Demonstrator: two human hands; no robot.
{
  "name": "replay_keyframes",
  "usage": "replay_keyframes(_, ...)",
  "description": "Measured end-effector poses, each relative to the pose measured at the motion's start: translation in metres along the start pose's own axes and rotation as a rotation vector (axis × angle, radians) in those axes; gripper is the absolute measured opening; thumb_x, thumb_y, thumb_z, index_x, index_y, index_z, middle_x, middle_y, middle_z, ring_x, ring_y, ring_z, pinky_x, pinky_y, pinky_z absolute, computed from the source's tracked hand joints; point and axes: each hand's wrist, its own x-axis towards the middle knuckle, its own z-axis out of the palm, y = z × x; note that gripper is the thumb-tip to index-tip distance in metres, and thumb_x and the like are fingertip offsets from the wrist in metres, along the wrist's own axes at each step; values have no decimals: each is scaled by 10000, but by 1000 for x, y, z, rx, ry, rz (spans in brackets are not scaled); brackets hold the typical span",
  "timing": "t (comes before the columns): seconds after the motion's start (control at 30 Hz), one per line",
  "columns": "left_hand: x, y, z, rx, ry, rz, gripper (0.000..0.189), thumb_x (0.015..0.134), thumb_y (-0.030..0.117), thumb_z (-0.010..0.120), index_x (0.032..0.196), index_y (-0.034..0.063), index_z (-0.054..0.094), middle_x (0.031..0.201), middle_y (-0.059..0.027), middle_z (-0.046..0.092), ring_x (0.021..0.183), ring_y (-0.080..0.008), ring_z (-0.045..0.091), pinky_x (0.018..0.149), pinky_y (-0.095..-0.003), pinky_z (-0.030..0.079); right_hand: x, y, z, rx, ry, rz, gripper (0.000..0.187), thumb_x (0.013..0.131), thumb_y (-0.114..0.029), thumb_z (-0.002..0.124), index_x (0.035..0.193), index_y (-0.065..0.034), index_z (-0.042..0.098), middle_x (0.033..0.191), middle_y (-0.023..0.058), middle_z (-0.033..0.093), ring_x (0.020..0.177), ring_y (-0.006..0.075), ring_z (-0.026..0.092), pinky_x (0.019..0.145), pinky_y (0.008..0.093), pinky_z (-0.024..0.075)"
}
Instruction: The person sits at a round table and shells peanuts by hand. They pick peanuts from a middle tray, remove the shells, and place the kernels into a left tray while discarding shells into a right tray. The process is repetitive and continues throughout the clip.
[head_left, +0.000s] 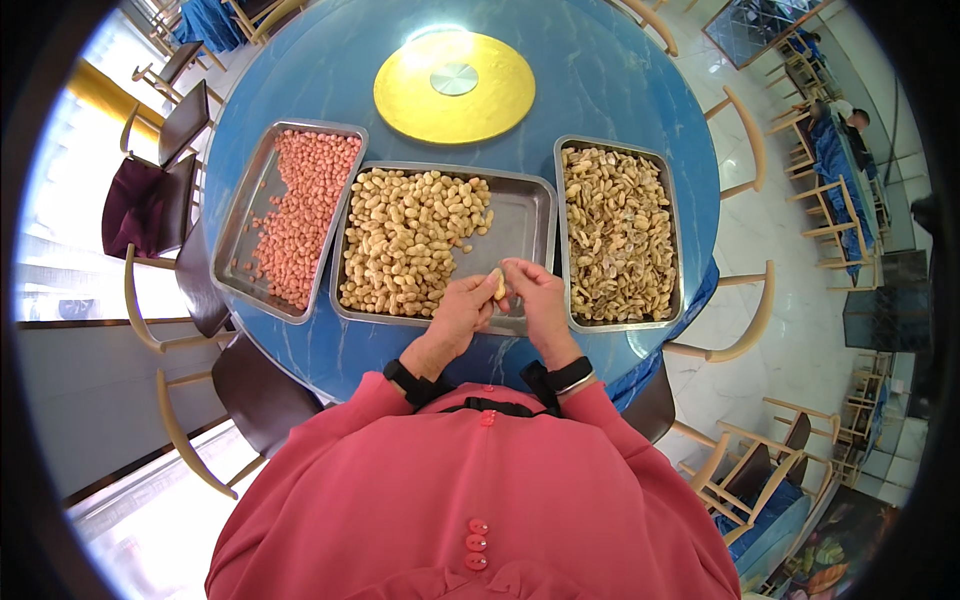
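Observation:
Over the near edge of the middle metal tray (525, 217), my left hand (466, 304) pinches an unshelled peanut (500, 285) between thumb and fingers. Close beside it, my right hand (536, 294) has its thumb and fingertips together at the peanut; whether it grips the shell cannot be told. Whole peanuts in their shells (409, 232) fill the left and centre of this tray. The left metal tray (244, 217) holds pink-skinned shelled peanuts (300, 210). In the right metal tray (560, 172) lies a heap of empty peanut shells (619, 232).
The trays stand on a round blue marbled table (600, 82). A yellow disc (454, 112) with a silver centre lies beyond them. Wooden-armed chairs (746, 142) surround the table. Two people sit at another table far right.

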Motion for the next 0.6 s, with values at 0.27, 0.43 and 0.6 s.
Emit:
replay_keyframes(0.27,-7,22,-9,-80,-158,-60,299,956,320,497,903,32,554,722,-17,553,416,-11,310,398,-156,249,-15,-26,6,293,-231,209,221,873,-167,638,963,34,654,802,28,635,655,55,540,589,173,419)
replay_keyframes(0.43,-9,22,-4,-138,-162,-91,281,956,308,502,909,37,553,719,-12,545,429,-13,322,403,-157,251,-16,-39,3,178,-210,200,176,855,-126,649,935,30,661,772,25,641,652,61,562,596,168,441)
replay_keyframes(0.6,-13,16,4,94,-65,43,237,942,275,531,880,48,558,716,4,546,466,-11,345,415,-169,259,-19,-41,2,57,-162,115,152,851,-112,646,911,27,660,770,26,640,635,61,564,586,171,448)
